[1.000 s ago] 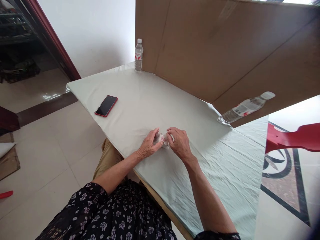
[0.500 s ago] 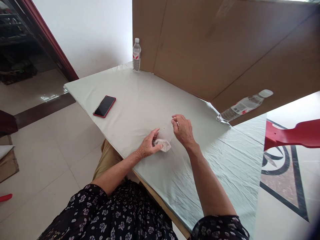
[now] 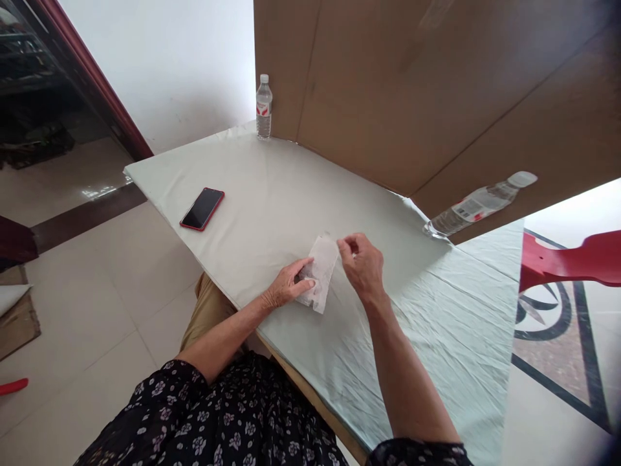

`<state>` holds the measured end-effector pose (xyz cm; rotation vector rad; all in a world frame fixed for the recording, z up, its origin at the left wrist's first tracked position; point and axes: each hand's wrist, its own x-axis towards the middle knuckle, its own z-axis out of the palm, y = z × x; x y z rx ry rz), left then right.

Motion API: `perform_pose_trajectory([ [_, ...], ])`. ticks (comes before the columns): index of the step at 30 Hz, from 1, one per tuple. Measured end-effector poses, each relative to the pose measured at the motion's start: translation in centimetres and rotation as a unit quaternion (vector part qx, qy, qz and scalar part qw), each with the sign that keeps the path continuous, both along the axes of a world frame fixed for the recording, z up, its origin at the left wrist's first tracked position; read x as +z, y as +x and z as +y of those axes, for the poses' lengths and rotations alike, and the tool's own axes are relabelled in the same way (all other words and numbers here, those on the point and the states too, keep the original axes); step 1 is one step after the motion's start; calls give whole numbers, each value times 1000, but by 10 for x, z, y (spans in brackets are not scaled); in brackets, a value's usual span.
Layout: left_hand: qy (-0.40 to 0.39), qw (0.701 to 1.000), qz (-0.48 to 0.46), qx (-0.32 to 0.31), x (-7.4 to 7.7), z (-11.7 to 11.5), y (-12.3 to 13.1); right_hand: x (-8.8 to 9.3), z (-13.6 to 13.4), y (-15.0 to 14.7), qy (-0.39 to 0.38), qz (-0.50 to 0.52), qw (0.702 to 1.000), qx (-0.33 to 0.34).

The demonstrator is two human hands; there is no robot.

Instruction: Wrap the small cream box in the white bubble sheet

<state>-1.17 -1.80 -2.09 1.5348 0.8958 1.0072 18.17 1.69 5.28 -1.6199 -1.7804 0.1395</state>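
Note:
A small, whitish, see-through packet (image 3: pixel 324 268), thin and roughly rectangular with notched lower edge, lies tilted just above or on the cloth; which of these I cannot tell. My left hand (image 3: pixel 288 283) grips its left side, thumb across the front and fingers behind. At the packet's upper right corner, my right hand (image 3: pixel 361 259) has its thumb and forefinger pinched together at the edge. Whether a thin film is between those fingertips is hard to see.
A phone in a red case (image 3: pixel 202 209) lies left on the pale cloth-covered table (image 3: pixel 272 194). Behind stands a large cardboard panel (image 3: pixel 359 90), with an upright water bottle (image 3: pixel 263 107) at its left and a leaning bottle (image 3: pixel 478 207) at its right. A red chair (image 3: pixel 572 259) is beyond.
The packet was bunched low under my left hand and now stretches out flatter and longer, facing me. My right hand has shifted slightly right and down, its fingers drawn closer together.

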Motion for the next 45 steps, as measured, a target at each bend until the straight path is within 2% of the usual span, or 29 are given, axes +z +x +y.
perform_pose_trajectory([
  [4, -24, 999, -38, -15, 4, -2, -2, -17, -33, -17, -74, -47, 996, 32],
  [8, -58, 996, -70, -14, 11, -4, -4, -32, -39, -25, -90, -72, 993, 23],
  [10, -56, 996, -71, -1, 11, -4, -4, -35, -38, -21, -84, -22, 996, 6],
  [12, -62, 995, -79, 19, 8, -2, -2, -37, -38, -14, -77, 81, 994, -13],
  [15, -66, 993, -81, 56, 3, 1, 1, -42, -43, -2, -87, 280, 956, -29],
  [18, -6, 994, -23, 110, 1, 2, 2, -52, -48, 4, -108, 426, 898, -21],
  [22, 103, 980, 64, 157, 2, 0, 5, -63, -50, 3, -125, 478, 869, 17],
  [27, 125, 963, 128, 201, -1, 0, 10, -68, -48, -1, -140, 544, 826, 59],
  [32, 119, 948, 139, 262, -1, 1, 4, -72, -45, 3, -78, 531, 844, -11],
  [38, 138, 897, 206, 365, 1, 2, -12, -73, -41, 12, -22, 498, 863, -85],
  [41, 134, 881, 266, 367, -1, 4, -18, -74, -38, 15, -18, 489, 866, -105],
  [45, 133, 878, 308, 342, 0, 8, -25, -74, -38, 15, -19, 479, 870, -119],
])
